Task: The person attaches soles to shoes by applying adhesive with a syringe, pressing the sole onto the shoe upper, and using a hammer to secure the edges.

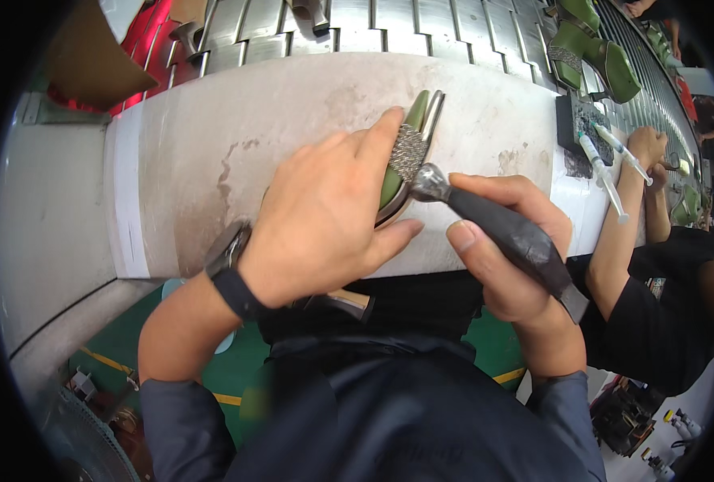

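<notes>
A green sandal (390,186) with a glittering silver-grey strap (407,151) lies on its side on the pale worktable (485,120). My left hand (325,205) is closed over it and pins it down, hiding much of its rear half. Below that hand a block heel (349,304) pokes out past the table's near edge. In my right hand (517,249) is a shoemaker's hammer (505,229) with a dark wrapped grip. Its rounded metal head meets the sole's edge beside the strap; whether the two touch, I cannot tell. A dark watch sits on my left wrist.
Beyond the table runs a metal slat conveyor (357,32) carrying shoes. Green sandals (590,56) stand at the far right. Two syringes (603,173) rest in a dark block (574,124). A co-worker's arm (618,225) reaches in at the right. A brown curved sheet (100,60) is at upper left.
</notes>
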The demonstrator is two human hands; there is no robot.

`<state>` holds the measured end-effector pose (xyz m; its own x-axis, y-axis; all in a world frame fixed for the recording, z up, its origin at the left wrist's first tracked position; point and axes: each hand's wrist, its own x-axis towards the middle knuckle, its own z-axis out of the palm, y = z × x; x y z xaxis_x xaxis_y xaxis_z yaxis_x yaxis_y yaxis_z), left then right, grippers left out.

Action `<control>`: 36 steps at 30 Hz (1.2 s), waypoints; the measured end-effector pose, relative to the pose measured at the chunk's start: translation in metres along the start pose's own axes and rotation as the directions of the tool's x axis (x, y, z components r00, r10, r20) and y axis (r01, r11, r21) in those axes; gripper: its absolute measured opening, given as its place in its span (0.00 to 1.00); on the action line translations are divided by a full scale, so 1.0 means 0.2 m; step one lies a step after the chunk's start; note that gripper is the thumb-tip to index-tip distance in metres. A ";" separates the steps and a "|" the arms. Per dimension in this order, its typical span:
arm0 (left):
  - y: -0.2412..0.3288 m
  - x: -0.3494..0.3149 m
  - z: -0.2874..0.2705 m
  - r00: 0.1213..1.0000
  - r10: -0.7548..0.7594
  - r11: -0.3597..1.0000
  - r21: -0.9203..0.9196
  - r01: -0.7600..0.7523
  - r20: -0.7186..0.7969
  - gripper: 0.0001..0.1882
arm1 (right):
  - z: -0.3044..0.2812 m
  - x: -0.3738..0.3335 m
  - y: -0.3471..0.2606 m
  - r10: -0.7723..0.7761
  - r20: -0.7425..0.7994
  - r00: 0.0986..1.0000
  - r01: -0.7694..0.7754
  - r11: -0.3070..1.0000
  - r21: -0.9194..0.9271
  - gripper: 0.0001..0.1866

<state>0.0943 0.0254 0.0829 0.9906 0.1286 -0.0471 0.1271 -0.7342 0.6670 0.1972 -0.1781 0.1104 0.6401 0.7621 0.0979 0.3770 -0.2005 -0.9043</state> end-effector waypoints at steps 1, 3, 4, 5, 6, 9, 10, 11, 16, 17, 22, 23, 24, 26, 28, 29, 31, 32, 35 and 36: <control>-0.01 0.00 0.02 0.995 0.063 0.998 0.008 -0.063 -0.083 0.47 | 0.01 0.01 0.00 0.063 0.029 0.998 -0.065 0.995 0.077 0.19; -0.01 0.00 0.01 0.994 0.080 0.997 0.015 -0.079 -0.072 0.47 | -0.01 0.05 -0.02 0.227 0.108 0.968 -0.246 0.944 0.221 0.16; -0.01 0.01 0.00 0.993 0.094 0.995 0.028 -0.092 -0.066 0.47 | -0.03 0.07 -0.02 0.235 0.109 0.966 -0.254 0.942 0.219 0.16; -0.01 0.01 0.00 0.993 0.100 0.994 0.040 -0.098 -0.067 0.47 | -0.04 0.09 -0.01 0.189 0.133 0.973 -0.209 0.966 0.153 0.16; -0.02 0.01 0.01 0.993 0.098 0.995 0.034 -0.096 -0.064 0.47 | -0.05 0.11 0.00 0.144 0.161 0.976 -0.160 0.983 0.089 0.15; -0.03 0.02 0.01 0.992 0.109 0.994 -0.012 -0.110 -0.066 0.49 | -0.07 0.15 -0.01 0.213 0.172 0.962 -0.237 0.963 0.132 0.15; -0.03 0.03 0.01 0.992 0.104 0.994 -0.017 -0.106 -0.067 0.49 | -0.08 0.16 -0.01 0.228 0.185 0.956 -0.256 0.956 0.144 0.15; -0.03 0.03 0.00 0.993 0.103 0.994 -0.022 -0.104 -0.054 0.49 | -0.08 0.18 0.00 0.231 0.191 0.954 -0.260 0.955 0.141 0.15; -0.03 0.04 -0.01 0.993 0.111 0.993 -0.040 -0.112 -0.043 0.49 | -0.11 0.24 0.00 0.233 0.176 0.956 -0.246 0.967 0.058 0.15; -0.03 0.04 0.00 0.993 0.113 0.993 -0.035 -0.115 -0.044 0.49 | -0.11 0.26 0.00 0.286 0.195 0.938 -0.316 0.938 0.143 0.15; -0.04 0.03 0.00 0.988 0.145 0.989 -0.019 -0.146 -0.051 0.50 | -0.13 0.39 0.11 0.408 0.049 0.912 -0.405 0.874 0.268 0.10; -0.04 0.03 0.01 0.988 0.145 0.989 -0.015 -0.146 -0.057 0.50 | -0.12 0.41 0.15 0.429 0.035 0.902 -0.413 0.838 0.358 0.11; -0.04 0.03 0.01 0.987 0.147 0.989 -0.012 -0.148 -0.063 0.50 | -0.13 0.43 0.17 0.448 0.064 0.892 -0.432 0.798 0.420 0.11; -0.04 0.02 0.00 0.989 0.135 0.991 -0.004 -0.136 -0.062 0.49 | -0.13 0.43 0.16 0.436 0.099 0.895 -0.435 0.800 0.413 0.11; -0.05 0.01 0.00 0.991 0.118 0.993 -0.001 -0.118 -0.060 0.49 | -0.12 0.38 0.09 0.399 0.136 0.907 -0.421 0.857 0.297 0.12; -0.05 0.01 0.01 0.987 0.134 0.991 0.006 -0.134 -0.084 0.49 | -0.12 0.34 0.05 0.370 0.156 0.916 -0.398 0.891 0.218 0.14; -0.04 0.00 0.00 0.983 0.153 0.988 0.011 -0.153 -0.105 0.49 | -0.12 0.25 0.00 0.280 0.222 0.934 -0.320 0.931 0.173 0.14; -0.04 0.00 0.00 0.985 0.145 0.989 0.003 -0.146 -0.098 0.48 | -0.11 0.20 -0.02 0.239 0.254 0.937 -0.288 0.942 0.174 0.14; -0.04 0.00 0.01 0.984 0.148 0.989 0.004 -0.148 -0.099 0.48 | -0.07 0.16 -0.03 0.143 0.204 0.968 -0.164 0.982 0.092 0.14; -0.05 0.00 0.01 0.982 0.155 0.988 0.007 -0.155 -0.111 0.47 | -0.06 0.16 -0.04 0.138 0.198 0.970 -0.160 0.982 0.096 0.14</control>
<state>0.0937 0.0309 0.0742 0.9864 0.0868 0.1395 -0.0275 -0.7498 0.6610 0.2227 -0.1600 0.1249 0.5407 0.8337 -0.1124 0.2036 -0.2593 -0.9441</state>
